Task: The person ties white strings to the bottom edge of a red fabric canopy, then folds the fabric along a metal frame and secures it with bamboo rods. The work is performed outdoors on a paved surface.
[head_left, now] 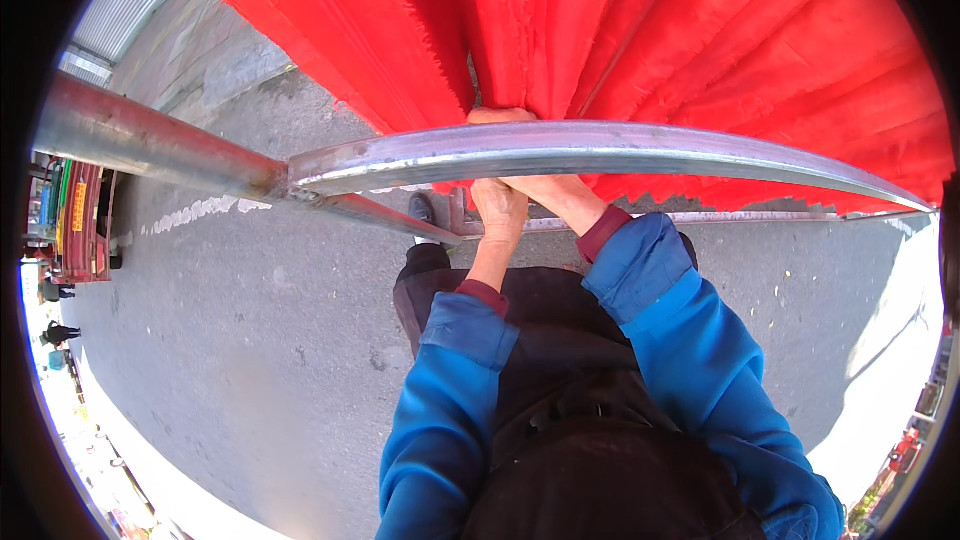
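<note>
A large red cloth (690, 50) hangs in folds beyond a metal frame bar (640, 145), its creases running together toward my hands. Both hands are close together behind and below that bar, at the cloth's lower edge. My left hand (500, 204) is closed, its knuckles showing under the bar. From the right, my right hand (555, 193) reaches across against the left one, and skin shows again above the bar among the folds. The bar hides most of the fingers, but both hands appear closed on the cloth.
A thick round metal pole (160, 135) joins the bar at the left. Lower down runs a thin metal rail (700, 217). Grey asphalt (260, 340) with a worn white line lies below. At far left stand a red vehicle (85, 225) and people in dark clothes (60, 334).
</note>
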A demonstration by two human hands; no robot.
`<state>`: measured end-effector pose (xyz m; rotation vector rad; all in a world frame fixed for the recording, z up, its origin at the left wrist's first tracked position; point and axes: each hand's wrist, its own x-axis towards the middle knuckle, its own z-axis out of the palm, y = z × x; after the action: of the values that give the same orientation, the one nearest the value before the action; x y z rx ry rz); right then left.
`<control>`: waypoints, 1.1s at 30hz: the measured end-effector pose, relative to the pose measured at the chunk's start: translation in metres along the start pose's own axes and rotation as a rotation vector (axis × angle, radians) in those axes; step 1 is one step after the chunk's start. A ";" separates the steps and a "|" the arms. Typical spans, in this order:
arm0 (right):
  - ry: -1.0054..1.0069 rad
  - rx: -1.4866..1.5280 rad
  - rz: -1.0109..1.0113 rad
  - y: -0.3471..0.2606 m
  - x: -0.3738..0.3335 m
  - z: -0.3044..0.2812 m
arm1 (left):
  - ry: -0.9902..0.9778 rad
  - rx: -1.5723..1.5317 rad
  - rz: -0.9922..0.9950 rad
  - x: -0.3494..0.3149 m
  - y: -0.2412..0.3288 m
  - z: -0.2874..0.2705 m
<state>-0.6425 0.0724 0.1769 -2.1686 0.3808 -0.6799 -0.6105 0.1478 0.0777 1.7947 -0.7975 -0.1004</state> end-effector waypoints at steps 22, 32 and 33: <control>-0.021 -0.011 -0.028 0.006 -0.006 -0.016 | 0.139 -0.181 -0.210 0.000 0.005 -0.070; -0.340 0.029 -0.068 -0.140 -0.043 -0.064 | 0.279 -0.239 -0.021 0.014 0.047 -0.230; -0.295 0.109 -0.072 -0.160 -0.041 -0.075 | 0.275 -0.254 0.045 0.031 0.060 -0.240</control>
<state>-0.7130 0.1455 0.3276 -2.1449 0.1077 -0.4008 -0.5096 0.3163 0.2311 1.5100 -0.5987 0.0716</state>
